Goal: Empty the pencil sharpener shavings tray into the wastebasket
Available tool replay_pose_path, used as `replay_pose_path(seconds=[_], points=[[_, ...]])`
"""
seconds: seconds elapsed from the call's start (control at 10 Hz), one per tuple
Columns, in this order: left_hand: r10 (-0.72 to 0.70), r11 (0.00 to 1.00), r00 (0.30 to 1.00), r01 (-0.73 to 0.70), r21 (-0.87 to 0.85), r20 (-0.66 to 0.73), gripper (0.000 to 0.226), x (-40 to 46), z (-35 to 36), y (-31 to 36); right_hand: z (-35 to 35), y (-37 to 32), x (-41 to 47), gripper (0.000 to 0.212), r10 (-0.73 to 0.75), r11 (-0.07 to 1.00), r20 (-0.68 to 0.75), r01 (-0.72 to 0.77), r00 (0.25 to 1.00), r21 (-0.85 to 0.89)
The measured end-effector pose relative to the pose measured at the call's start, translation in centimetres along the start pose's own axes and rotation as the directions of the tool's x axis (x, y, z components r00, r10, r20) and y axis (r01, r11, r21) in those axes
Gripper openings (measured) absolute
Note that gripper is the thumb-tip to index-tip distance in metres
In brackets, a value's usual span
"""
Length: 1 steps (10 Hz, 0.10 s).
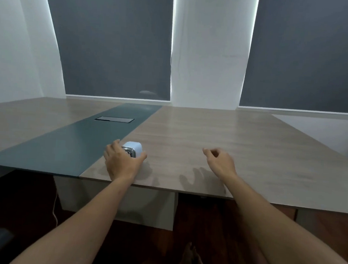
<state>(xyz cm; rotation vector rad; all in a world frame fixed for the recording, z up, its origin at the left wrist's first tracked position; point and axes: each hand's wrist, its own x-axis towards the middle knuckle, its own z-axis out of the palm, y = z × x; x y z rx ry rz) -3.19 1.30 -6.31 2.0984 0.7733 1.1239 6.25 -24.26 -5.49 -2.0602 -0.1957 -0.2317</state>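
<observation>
A small white pencil sharpener (135, 147) with a silver metal face stands on the wooden table (209, 138) near its front edge. My left hand (119, 161) wraps around the sharpener, thumb on its right side and fingers on its left. My right hand (220, 162) hovers over the table to the right, fingers loosely curled, holding nothing. No wastebasket is in view. The shavings tray cannot be told apart from the sharpener body.
A dark teal strip (65, 145) runs across the table with a recessed cable box (114, 119) in it. Grey roller blinds hang behind. Below the table edge are a dark floor, a white cable (55, 210) and my bare foot (191, 258).
</observation>
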Motion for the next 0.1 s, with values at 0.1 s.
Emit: replay_pose_path(seconds=[0.1], points=[[0.23, 0.97, 0.973, -0.226, 0.093, -0.031, 0.086, -0.99, 0.79, 2.1, -1.29, 1.29, 0.04, 0.055, -0.039, 0.971, -0.048, 0.027, 0.998, -0.238]])
